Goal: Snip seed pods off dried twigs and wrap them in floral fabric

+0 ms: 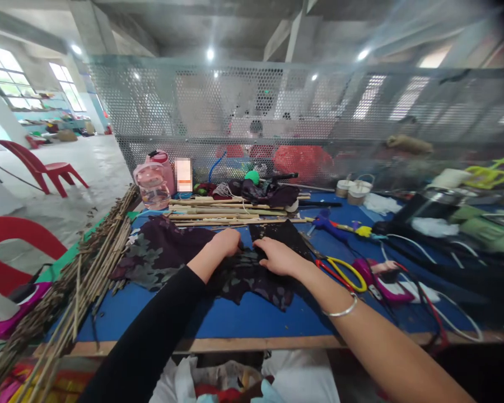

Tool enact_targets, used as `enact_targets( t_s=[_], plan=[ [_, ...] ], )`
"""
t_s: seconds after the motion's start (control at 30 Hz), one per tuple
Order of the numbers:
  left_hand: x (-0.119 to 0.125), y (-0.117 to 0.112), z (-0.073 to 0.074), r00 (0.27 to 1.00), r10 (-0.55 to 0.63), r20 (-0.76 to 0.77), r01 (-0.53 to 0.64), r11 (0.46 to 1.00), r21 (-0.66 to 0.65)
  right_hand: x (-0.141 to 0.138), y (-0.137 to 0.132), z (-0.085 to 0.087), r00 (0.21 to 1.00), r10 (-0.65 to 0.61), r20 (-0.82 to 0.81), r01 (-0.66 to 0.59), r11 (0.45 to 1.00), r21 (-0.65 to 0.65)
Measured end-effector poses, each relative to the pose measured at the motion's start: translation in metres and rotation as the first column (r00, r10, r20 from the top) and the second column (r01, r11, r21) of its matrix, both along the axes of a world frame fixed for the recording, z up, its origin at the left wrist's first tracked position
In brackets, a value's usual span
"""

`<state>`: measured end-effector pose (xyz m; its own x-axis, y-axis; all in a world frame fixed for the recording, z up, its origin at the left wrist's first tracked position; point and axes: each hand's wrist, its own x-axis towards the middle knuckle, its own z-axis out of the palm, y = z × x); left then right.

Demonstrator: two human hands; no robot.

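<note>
Head view: both hands on dark camo cloth (pixel 244 275), which lies under and between them on the blue table (pixel 258 323). Left hand (pixel 225 243) curled down onto it, fingertips hidden, can't tell if pinching. Right hand (pixel 280 257) has thumb and forefinger spread, touching cloth. Scissors (pixel 322 258) just right of right hand. Sticks (pixel 231 212) beyond both hands; twig bundle (pixel 103 263) well left of left hand.

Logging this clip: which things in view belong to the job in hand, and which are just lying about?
In the job:
camouflage cloth, touched by left hand and right hand
scissors, perhaps, lying nearby

Apparently just lying about:
pink bottle
red chairs
stick bundle
</note>
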<state>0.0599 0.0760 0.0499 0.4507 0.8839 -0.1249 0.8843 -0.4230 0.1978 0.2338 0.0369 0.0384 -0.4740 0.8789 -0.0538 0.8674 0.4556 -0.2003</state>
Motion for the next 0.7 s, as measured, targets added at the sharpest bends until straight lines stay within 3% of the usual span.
enact_targets(
  t_s=[0.17,0.37,0.47,0.57,0.7],
  plan=[
    [-0.014,-0.010,0.003,0.989,-0.026,-0.144,0.014,0.996,-0.087,0.023,-0.003,-0.009,0.993,-0.005,-0.120,0.006,1.000,0.001],
    [-0.030,-0.024,-0.003,0.994,-0.101,-0.041,0.097,0.991,-0.088,0.025,-0.009,-0.016,0.978,-0.014,-0.206,0.025,0.998,0.050],
    [-0.027,-0.019,0.000,0.998,-0.036,0.056,0.032,0.997,0.066,0.025,-0.012,-0.017,0.969,-0.001,-0.245,0.017,0.998,0.066],
    [-0.016,-0.004,0.000,0.965,0.054,0.257,-0.128,0.952,0.280,0.024,-0.015,-0.019,0.958,-0.010,-0.286,0.035,0.996,0.083],
    [-0.004,0.017,-0.018,0.898,0.011,0.439,-0.177,0.924,0.339,0.022,-0.018,-0.021,0.948,-0.033,-0.316,0.066,0.993,0.094]
  ],
)
